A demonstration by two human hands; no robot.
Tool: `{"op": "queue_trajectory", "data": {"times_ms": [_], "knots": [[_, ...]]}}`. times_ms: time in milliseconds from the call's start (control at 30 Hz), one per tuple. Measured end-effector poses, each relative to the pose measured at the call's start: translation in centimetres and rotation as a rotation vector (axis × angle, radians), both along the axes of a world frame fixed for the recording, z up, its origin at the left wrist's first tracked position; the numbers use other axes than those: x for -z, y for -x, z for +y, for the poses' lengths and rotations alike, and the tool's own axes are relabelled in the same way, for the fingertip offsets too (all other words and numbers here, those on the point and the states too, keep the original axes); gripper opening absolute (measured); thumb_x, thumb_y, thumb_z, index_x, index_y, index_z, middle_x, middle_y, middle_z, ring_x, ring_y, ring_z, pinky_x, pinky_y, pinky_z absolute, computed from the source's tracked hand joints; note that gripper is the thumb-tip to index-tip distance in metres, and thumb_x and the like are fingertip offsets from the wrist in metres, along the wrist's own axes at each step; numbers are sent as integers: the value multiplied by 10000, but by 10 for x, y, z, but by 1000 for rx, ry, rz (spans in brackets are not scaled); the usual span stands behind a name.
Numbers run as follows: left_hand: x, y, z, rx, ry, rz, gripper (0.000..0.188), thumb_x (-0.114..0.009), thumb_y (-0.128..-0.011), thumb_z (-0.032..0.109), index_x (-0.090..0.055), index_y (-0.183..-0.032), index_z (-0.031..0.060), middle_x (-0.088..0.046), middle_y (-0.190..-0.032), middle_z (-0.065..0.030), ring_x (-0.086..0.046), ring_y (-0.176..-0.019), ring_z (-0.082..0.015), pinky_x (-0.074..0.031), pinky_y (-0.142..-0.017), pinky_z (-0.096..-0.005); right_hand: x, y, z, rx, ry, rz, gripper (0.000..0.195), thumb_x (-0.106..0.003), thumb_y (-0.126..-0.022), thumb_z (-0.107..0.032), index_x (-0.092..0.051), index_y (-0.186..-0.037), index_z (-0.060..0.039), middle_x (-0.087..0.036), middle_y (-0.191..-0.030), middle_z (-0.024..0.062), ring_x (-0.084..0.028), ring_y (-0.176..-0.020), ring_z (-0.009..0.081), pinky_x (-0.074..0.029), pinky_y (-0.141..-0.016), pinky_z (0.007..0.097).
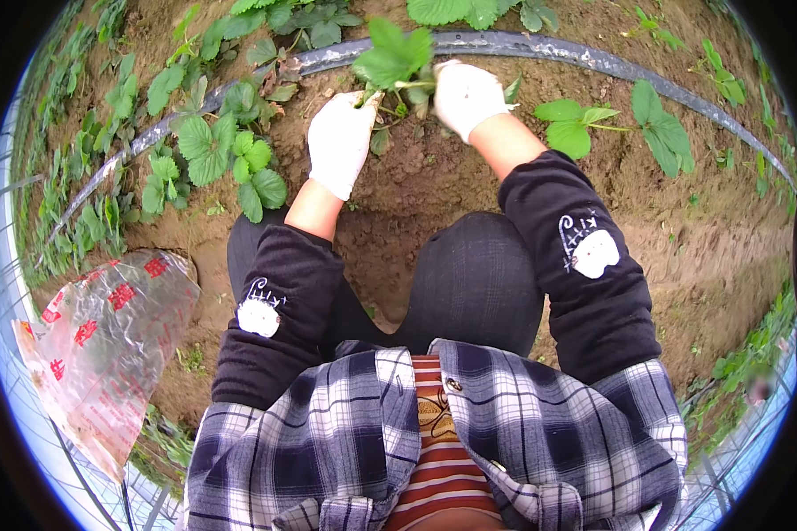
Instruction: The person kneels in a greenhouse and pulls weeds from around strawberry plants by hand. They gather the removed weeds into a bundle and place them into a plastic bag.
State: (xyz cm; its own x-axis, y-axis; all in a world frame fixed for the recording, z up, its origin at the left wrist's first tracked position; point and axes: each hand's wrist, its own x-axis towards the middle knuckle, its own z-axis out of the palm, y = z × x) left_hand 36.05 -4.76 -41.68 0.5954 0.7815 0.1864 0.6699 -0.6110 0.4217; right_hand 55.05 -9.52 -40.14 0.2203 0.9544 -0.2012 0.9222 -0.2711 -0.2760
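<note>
My left hand (343, 139), in a white glove, is at the left side of a strawberry plant (393, 56), its thumb and fingertips pinched together at the low stems. On the plant's other side is my right hand (466, 96), also white-gloved and slightly blurred, curled beside the stems and leaves. Whether its fingers hold a stem is hidden by the back of the hand. The plant's upper leaves are blurred and stand over a black drip hose (531, 45). Bare brown soil (432, 172) lies below both hands.
More strawberry plants (206, 149) grow to the left, some with dry brown leaves. A smaller strawberry plant (568, 126) spreads at the right. A clear plastic bag with red print (116, 332) lies at the lower left. My bent knees are close below the hands.
</note>
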Motion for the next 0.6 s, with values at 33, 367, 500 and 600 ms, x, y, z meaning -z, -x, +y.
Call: {"op": "queue_trajectory", "data": {"times_ms": [33, 367, 500, 600], "knots": [[2, -1, 0, -27, 12, -60, 251, -548, -843, 256, -644, -884, 27, -618, -844, -171, -593, -803, -330, -465, -709, -396, 3, -8, -4, -19, -105, 5, 219, -470, -828, -139, -607, -941, -9, -651, -901, 200, -649, -820, 337, -520, -712, 417], [0, -1, 2, 112, -185, 142, 133, -542, -787, 163, -617, -784, 53, -583, -782, -140, -592, -725, -294, -467, -633, -376, 10, 16, -17, -147, -40, 177, 222, -483, -794, -168, -624, -911, -43, -645, -897, 198, -631, -843, 359, -499, -741, 438], [6, 2, 3, 86, -131, 78, 155, -542, -784, 170, -609, -784, 29, -588, -803, -155, -584, -768, -317, -465, -679, -392, 17, 21, -17, -208, -85, 30, 207, -474, -799, -137, -635, -871, -30, -649, -846, 195, -647, -771, 341, -513, -684, 421], [9, 4, 1, 32, -104, 55, 120, -542, -774, 142, -613, -773, 46, -584, -781, -142, -585, -736, -299, -467, -644, -380, 18, 29, -14, -253, -85, -1, 199, -475, -797, -128, -647, -834, -35, -652, -820, 180, -652, -749, 322, -516, -667, 411]]}}
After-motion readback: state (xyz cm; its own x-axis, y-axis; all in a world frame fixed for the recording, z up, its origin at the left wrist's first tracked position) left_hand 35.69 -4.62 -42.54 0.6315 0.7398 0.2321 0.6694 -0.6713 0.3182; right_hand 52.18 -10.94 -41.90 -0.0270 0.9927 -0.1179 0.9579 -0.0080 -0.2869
